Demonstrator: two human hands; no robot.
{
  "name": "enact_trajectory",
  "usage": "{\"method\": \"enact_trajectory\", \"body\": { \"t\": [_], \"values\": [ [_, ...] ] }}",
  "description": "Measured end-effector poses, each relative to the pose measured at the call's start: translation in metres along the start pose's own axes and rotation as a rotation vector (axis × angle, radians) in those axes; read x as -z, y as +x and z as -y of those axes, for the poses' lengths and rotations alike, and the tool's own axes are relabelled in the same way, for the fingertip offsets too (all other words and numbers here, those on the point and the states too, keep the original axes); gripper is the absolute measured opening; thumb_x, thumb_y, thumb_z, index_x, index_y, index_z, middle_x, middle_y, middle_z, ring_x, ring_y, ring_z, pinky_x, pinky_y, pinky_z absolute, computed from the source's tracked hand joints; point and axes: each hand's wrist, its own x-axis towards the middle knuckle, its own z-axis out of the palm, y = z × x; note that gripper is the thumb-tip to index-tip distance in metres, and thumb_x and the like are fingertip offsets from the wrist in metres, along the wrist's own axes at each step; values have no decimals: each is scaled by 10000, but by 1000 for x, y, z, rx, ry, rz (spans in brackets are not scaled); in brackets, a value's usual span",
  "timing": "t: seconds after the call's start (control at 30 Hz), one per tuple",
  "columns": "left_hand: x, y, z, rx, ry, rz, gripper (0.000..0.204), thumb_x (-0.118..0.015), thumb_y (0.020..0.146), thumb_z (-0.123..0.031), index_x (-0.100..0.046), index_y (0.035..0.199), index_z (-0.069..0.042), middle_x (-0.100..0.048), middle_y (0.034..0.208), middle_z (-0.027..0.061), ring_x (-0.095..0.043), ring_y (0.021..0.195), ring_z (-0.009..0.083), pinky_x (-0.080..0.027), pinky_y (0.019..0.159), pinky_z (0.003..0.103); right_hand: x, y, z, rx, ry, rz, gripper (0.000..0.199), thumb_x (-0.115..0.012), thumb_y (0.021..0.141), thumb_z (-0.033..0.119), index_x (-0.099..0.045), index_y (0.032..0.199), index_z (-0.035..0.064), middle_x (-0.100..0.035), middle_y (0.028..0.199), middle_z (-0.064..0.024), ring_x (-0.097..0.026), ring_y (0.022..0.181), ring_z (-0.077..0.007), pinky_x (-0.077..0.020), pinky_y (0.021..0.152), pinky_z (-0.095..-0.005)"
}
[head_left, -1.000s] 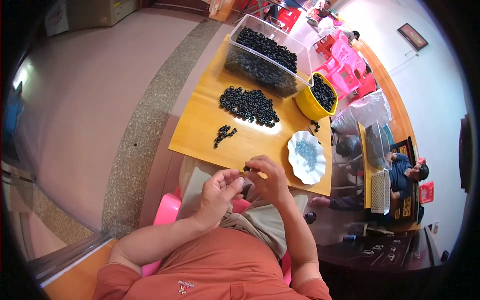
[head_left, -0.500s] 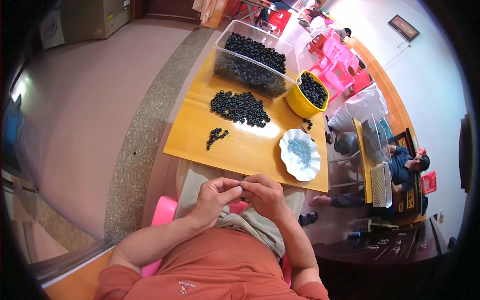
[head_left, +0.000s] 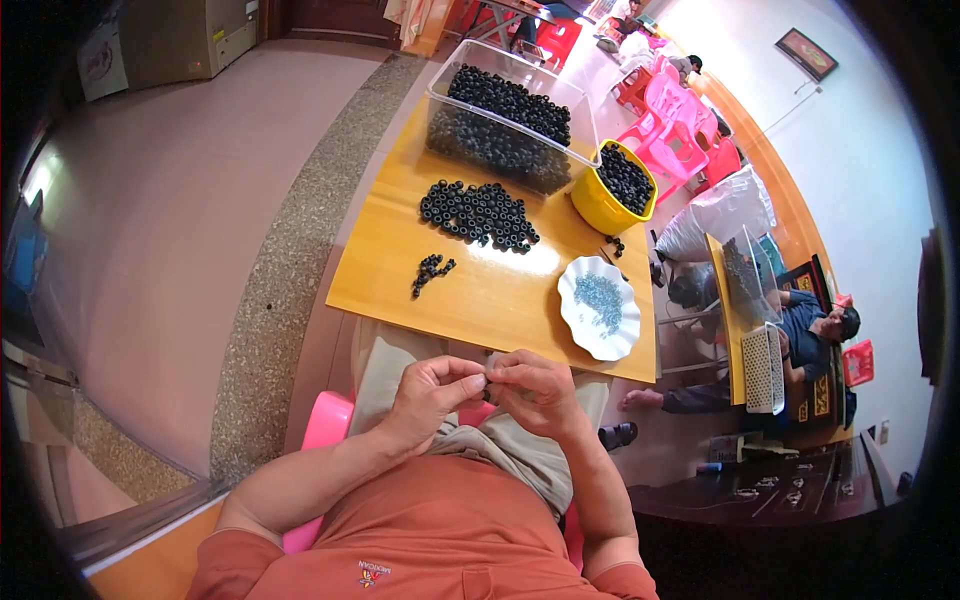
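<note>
Over my lap, just off the table's near edge, my left hand (head_left: 430, 396) and my right hand (head_left: 537, 392) meet fingertip to fingertip. Both are closed in a pinch around something too small to make out. Closest to my right hand is a white scalloped plate (head_left: 620, 340) holding small clear-bluish pieces (head_left: 598, 302). Beyond my left hand lies a little group of small black pieces (head_left: 432, 275). Farther back, many thick black rings (head_left: 478, 215) are spread in a single patch on the yellow wooden table (head_left: 390, 265).
At the table's far end stands a clear plastic bin (head_left: 510, 125) full of black rings, beside a yellow tub (head_left: 602, 208) of more. A few black pieces (head_left: 615, 243) lie near the tub. To the right, another person (head_left: 805, 330) sits by a second table (head_left: 725, 320). Pink chairs (head_left: 680, 120) stand behind.
My right hand has turned slightly, its fingers shifting at the pinch. My left hand stays almost still, and the things on the table have not moved.
</note>
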Motion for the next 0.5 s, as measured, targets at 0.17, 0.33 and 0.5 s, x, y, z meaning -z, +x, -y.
{"method": "enact_trajectory", "body": {
  "t": [0.17,0.33,0.5],
  "values": [
    [2,1,4,-7,14,22,177,-645,887,-61,-623,1042,21,-668,949,92,-653,814,141,-559,744,273,0,0,2,-83,88,-16,155,-687,718,-49,-644,856,7,-649,836,-109,-653,720,-201,-511,613,-275],
    [3,2,5,-28,3,21,173,-640,890,-57,-621,1043,21,-669,944,92,-657,815,147,-561,743,279,-4,0,-3,-172,249,-21,134,-672,717,-89,-620,823,-24,-631,815,-67,-608,738,-115,-497,632,-238],
    [-1,1,1,-46,-25,-26,158,-638,891,-61,-622,1031,12,-671,933,89,-659,826,147,-559,743,286,-5,9,-4,-235,290,-22,101,-627,728,-103,-614,805,-38,-615,816,-56,-593,754,-97,-489,630,-229]
  ]
}}
